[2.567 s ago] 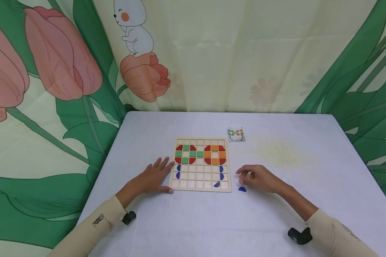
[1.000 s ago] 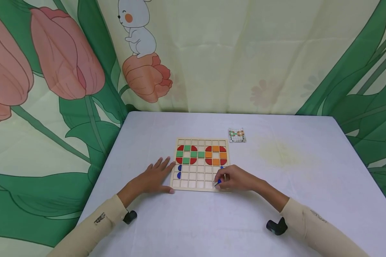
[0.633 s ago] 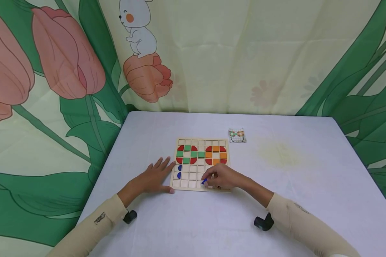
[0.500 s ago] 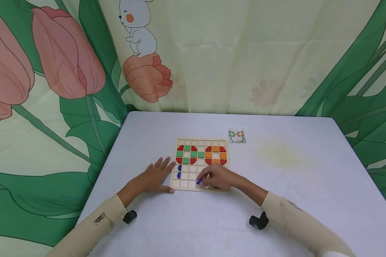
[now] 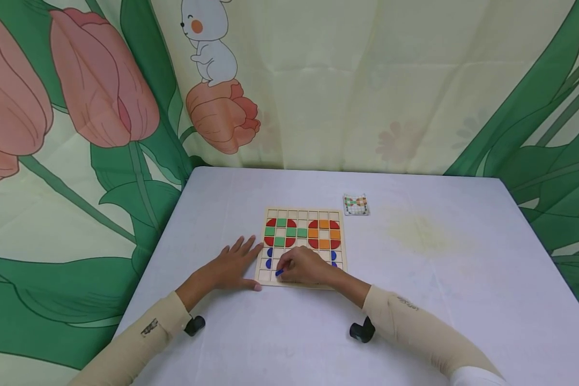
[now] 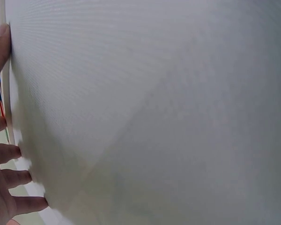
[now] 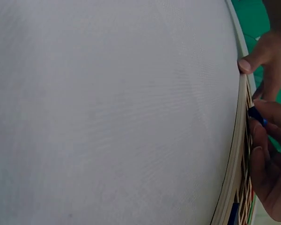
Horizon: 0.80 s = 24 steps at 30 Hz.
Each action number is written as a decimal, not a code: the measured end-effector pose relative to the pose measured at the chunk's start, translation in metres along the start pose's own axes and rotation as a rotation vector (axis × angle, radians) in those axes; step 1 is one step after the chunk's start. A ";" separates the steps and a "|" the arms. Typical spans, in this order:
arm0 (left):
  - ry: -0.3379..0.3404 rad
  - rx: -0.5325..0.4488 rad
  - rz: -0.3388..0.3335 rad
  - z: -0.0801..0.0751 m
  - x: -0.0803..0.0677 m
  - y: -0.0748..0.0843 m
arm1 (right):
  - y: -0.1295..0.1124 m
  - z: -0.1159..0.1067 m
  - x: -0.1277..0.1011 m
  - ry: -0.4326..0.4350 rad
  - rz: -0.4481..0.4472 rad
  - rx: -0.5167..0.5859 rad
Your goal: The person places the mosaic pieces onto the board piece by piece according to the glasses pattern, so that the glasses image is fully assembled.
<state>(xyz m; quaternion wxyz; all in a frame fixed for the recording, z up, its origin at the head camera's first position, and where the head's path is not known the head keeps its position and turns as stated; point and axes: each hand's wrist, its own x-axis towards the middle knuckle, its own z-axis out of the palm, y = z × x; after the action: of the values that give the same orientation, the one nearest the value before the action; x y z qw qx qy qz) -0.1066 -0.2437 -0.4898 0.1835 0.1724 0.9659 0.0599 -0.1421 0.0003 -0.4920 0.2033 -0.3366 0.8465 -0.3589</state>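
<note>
A wooden grid board (image 5: 301, 210) lies on the white table, with red, green, orange and blue flat pieces in its cells. My right hand (image 5: 303, 266) is over the board's lower left part. Its thumb and fingers pinch a small blue half-round piece (image 5: 279, 273), tilted on edge; the right wrist view shows this blue piece (image 7: 257, 115) between the fingertips. My left hand (image 5: 227, 269) lies spread with straight fingers, thumb and fingertips at the board's left edge. Two blue half-rounds (image 5: 269, 257) sit in the left column. The right forearm and hand cover the board's lower right cells.
A small card (image 5: 356, 205) with a coloured grid pattern lies behind the board's right corner. The white tablecloth (image 5: 439, 241) spreads round the board. Behind the table hangs a curtain (image 5: 328, 91) printed with tulips and a white animal.
My right hand has picked up the blue half-round from the table right of the board and carried it leftward over the bottom rows. My left hand has stayed at the board's edge.
</note>
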 end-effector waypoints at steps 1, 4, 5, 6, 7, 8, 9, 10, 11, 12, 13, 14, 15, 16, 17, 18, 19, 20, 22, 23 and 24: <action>0.004 -0.003 0.003 0.000 0.000 0.000 | -0.002 0.001 0.000 0.003 0.005 -0.001; 0.005 0.001 0.003 0.000 -0.001 0.000 | -0.006 0.002 0.001 0.006 0.021 -0.009; 0.005 0.002 0.003 0.000 -0.001 0.000 | -0.007 0.002 0.001 0.005 0.025 -0.010; 0.004 0.003 0.003 0.000 -0.001 0.000 | -0.007 0.002 0.001 0.003 0.029 -0.011; 0.003 0.004 0.002 0.000 -0.001 0.000 | -0.008 0.001 0.001 -0.001 0.032 -0.015; 0.001 0.005 0.002 0.000 -0.001 0.000 | -0.008 0.001 0.000 -0.005 0.033 -0.018; 0.002 0.005 0.004 0.000 -0.001 0.000 | -0.008 0.001 0.000 -0.009 0.033 -0.021; 0.005 0.004 0.005 0.000 -0.001 0.000 | -0.008 0.000 0.001 -0.014 0.031 -0.021; 0.003 0.005 0.003 0.000 0.000 0.000 | -0.008 0.000 0.001 -0.020 0.030 -0.019; 0.005 0.005 0.003 0.000 0.000 0.000 | -0.008 0.000 0.001 -0.026 0.028 -0.020; 0.006 0.008 0.003 0.001 0.000 0.000 | -0.007 0.000 0.001 -0.031 0.026 -0.019; 0.007 0.009 0.003 0.001 0.000 0.000 | -0.007 -0.001 0.001 -0.034 0.024 -0.017; 0.008 0.010 0.003 0.001 0.000 0.000 | -0.007 -0.001 0.001 -0.038 0.023 -0.015; 0.009 0.011 0.002 0.001 0.000 0.000 | -0.007 -0.001 0.001 -0.042 0.021 -0.015; 0.007 0.010 0.001 0.000 0.000 0.000 | -0.008 -0.001 0.001 -0.045 0.020 -0.019; 0.006 0.010 0.001 0.000 0.000 0.000 | -0.008 -0.001 0.001 -0.046 0.018 -0.025; 0.007 0.008 0.002 0.000 0.000 0.000 | -0.009 -0.001 0.002 -0.047 0.014 -0.037; 0.008 0.003 0.003 0.000 0.000 0.000 | -0.009 0.000 0.002 -0.049 0.009 -0.050; 0.006 0.001 0.002 0.000 0.000 0.000 | -0.010 0.001 0.002 -0.054 -0.003 -0.080; 0.005 0.001 0.002 0.000 0.000 0.000 | -0.010 0.001 0.002 -0.056 -0.009 -0.097; 0.005 0.000 0.003 0.000 0.000 0.000 | -0.010 0.002 0.002 -0.058 -0.014 -0.110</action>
<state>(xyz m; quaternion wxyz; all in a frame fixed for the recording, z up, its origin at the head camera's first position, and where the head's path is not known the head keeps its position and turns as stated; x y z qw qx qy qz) -0.1065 -0.2436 -0.4894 0.1808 0.1737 0.9662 0.0606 -0.1382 -0.0071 -0.4862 0.2064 -0.3636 0.8563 -0.3034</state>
